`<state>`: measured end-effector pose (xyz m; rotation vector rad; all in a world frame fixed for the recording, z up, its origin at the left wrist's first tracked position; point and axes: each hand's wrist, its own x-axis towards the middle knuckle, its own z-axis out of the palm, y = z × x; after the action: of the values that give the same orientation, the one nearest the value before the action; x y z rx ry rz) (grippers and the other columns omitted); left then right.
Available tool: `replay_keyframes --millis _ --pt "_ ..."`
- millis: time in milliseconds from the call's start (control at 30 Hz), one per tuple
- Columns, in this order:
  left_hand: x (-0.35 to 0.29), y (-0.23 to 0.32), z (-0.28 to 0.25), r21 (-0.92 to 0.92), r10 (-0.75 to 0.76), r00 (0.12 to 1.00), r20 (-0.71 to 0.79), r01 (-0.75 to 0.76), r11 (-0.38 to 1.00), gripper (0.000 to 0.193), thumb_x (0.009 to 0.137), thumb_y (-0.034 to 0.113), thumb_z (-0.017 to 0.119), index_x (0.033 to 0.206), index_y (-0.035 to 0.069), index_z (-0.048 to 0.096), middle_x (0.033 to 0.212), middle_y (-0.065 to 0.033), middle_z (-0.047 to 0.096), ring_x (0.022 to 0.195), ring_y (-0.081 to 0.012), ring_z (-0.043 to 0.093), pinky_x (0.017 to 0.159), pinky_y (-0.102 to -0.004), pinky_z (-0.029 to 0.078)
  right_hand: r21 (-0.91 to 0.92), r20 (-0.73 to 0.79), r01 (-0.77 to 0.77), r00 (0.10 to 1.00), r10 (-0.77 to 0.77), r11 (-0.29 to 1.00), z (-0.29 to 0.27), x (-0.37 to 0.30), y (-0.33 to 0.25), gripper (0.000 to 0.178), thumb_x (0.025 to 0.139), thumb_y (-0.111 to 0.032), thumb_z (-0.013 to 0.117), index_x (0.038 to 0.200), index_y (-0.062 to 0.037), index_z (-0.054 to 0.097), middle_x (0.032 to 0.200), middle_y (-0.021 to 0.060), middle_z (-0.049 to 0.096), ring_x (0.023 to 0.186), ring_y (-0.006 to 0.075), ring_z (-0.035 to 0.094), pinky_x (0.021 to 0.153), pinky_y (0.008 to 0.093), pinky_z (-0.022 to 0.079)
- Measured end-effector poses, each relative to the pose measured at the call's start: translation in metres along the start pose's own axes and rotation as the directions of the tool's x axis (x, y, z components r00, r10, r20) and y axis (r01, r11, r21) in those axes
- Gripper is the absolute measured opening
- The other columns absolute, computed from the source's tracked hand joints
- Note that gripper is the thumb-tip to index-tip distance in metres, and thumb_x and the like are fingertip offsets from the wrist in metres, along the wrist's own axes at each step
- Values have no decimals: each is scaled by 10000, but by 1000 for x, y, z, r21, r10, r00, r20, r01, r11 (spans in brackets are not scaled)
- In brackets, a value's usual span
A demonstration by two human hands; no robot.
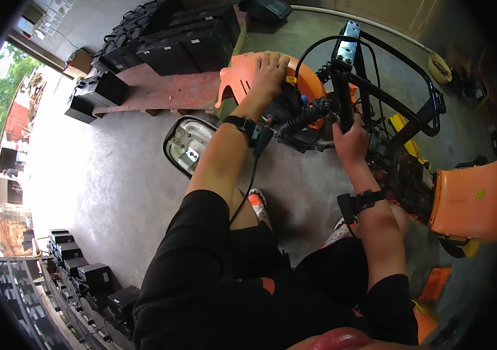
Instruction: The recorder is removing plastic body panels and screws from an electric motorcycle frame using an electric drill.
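Observation:
In front of me stands a stripped vehicle frame (429, 76) of black tubes, cables and a coil-over shock absorber (310, 114). On its curved orange fender (247, 64) lies my left hand (269, 76), palm down, fingers stretched toward the far edge. My right hand (352, 143) is closed around the lower end of a thick black upright tube (342, 96). A shiny metal bracket (349, 42) tops that tube. Behind my right hand, dark mechanical parts and wires are partly hidden. Each wrist carries a strapped black device with a cable.
An upturned seat-like shell (193, 137) lies on the grey floor left of the vehicle. Black battery-like cases (187, 46) stand on a red pallet (167, 87). More black boxes (94, 277) line the lower left. An orange body panel (470, 198) is at right, a yellow bowl (440, 67) beyond.

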<state>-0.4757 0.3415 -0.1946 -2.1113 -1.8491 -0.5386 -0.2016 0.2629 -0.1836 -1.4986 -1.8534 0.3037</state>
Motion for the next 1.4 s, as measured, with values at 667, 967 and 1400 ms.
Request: replay_keyframes --millis 667,967,1400 --pt "42 -215 -21 -569 -383 924 -14 307 763 361 956 236 383 1251 117 554 1203 -157 598 1137 -287 556 929 -333 435 -55 -71 72 995 -76 996 9 3 12 394 764 -304 692 994 -37 514 683 203 641 646 395 649 590 478 528" --pt "-139 -279 -86 -757 -984 174 -27 640 134 458 752 108 674 1191 123 545 1005 -91 653 925 -255 661 768 -343 535 -55 -35 23 999 -25 998 8 0 7 370 806 -292 689 1025 -67 493 755 208 658 711 408 650 616 491 511" --pt "-541 -279 -111 -454 -971 89 221 891 -21 176 643 31 664 763 -98 656 713 -82 659 603 -189 585 576 -397 481 -87 -120 35 992 -45 996 17 -2 10 436 824 -321 649 1123 -33 515 850 237 663 774 432 641 669 509 508"
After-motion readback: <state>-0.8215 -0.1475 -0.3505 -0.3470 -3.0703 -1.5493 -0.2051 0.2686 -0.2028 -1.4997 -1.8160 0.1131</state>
